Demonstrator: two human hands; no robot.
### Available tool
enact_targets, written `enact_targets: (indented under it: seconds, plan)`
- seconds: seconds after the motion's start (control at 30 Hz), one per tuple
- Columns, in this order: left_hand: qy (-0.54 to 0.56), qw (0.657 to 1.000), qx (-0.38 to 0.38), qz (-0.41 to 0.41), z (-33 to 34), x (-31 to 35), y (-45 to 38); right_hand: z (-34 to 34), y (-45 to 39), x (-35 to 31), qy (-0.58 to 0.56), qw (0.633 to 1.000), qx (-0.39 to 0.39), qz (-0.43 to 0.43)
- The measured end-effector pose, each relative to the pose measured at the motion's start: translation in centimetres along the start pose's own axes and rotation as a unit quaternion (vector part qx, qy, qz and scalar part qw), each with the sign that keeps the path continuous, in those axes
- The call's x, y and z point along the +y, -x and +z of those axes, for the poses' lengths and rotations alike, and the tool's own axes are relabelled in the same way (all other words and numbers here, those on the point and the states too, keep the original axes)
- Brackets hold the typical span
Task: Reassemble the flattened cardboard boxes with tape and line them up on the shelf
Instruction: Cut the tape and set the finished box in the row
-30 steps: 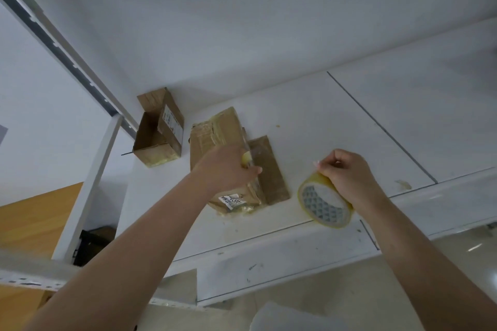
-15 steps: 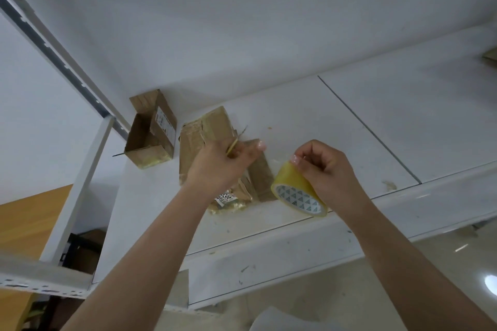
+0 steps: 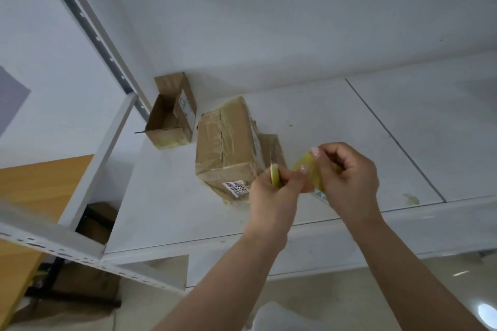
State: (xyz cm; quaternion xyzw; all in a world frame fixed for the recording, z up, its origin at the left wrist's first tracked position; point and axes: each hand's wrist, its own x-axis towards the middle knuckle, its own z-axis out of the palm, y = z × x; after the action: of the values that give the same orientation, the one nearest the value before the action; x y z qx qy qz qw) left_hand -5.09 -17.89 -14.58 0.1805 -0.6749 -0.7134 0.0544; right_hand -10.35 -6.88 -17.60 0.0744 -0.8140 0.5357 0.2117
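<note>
Now that the left hand (image 3: 271, 191) has left the box (image 3: 228, 148), both meet mid-shelf (image 3: 349, 121). It pinches a yellow strip (image 3: 274, 175); the right hand (image 3: 347, 177) grips the tape (image 3: 309, 172). Another strip seems next.

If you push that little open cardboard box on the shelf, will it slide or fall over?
The small open brown cardboard box would probably slide easily: it looks empty, so likely light, and the white shelf board looks smooth. It lies on its side, broad and low, so tipping seems unlikely. Its loose flap may bend, since thin cardboard gives.
</note>
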Motion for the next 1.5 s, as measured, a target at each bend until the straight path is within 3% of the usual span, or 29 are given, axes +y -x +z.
enact_targets:
  seconds: [0.07,0.2,0.33,0.4,0.5,0.57,0.67,0.73,0.8,0.87,1.1,1.23,1.37,1.5]
  plan:
    - [-0.013,1.000,-0.007,0.000,-0.4,0.1,0.2,0.2,-0.1,0.4,0.023,1.000,-0.001,0.002]
    - [-0.156,0.985,-0.057,0.056,-2.5,0.6,0.0,0.6,-0.6,2.3,0.131,0.991,0.001,0.005]
    - [-0.153,0.976,0.029,0.155,-6.6,1.8,-0.4,0.3,-1.0,4.8,0.249,0.968,0.016,-0.036]
    - [-0.118,0.972,0.095,0.180,-9.5,2.3,-1.5,0.4,-0.6,6.2,0.298,0.953,-0.041,-0.040]
    - [-0.122,0.963,0.168,0.174,-13.5,2.0,-3.3,1.4,0.0,6.6,0.352,0.919,-0.164,0.062]
    - [-0.156,0.962,0.165,0.153,-15.2,1.2,-4.2,2.0,-0.4,5.3,0.338,0.924,-0.159,0.078]
    - [-0.165,0.969,0.134,0.127,-15.7,0.1,-4.9,3.1,-2.1,0.3,0.205,0.968,-0.128,-0.068]
    - [-0.151,0.976,0.108,0.113,-15.4,-0.8,-5.4,4.6,-2.8,-3.3,0.135,0.959,-0.198,-0.151]
    - [-0.137,0.980,0.074,0.120,-15.0,-1.6,-5.8,6.1,-2.8,-5.6,0.145,0.933,-0.303,-0.130]
    - [-0.142,0.980,0.059,0.125,-14.8,-2.2,-6.0,7.1,-2.5,-6.1,0.190,0.911,-0.357,-0.079]
    - [-0.213,0.963,0.062,0.156,-14.5,-4.0,-6.7,6.5,-2.0,-4.2,0.147,0.925,-0.342,-0.074]
    - [-0.260,0.943,0.044,0.204,-15.0,-4.6,-7.0,6.1,-1.9,-3.0,0.155,0.912,-0.368,-0.095]
    - [-0.236,0.939,0.003,0.252,-15.4,-5.0,-7.2,6.2,-1.4,-1.6,0.118,0.919,-0.364,-0.096]
    - [-0.164,0.959,-0.052,0.227,-15.7,-4.1,-7.0,6.0,-1.8,-1.3,0.048,0.939,-0.338,-0.035]
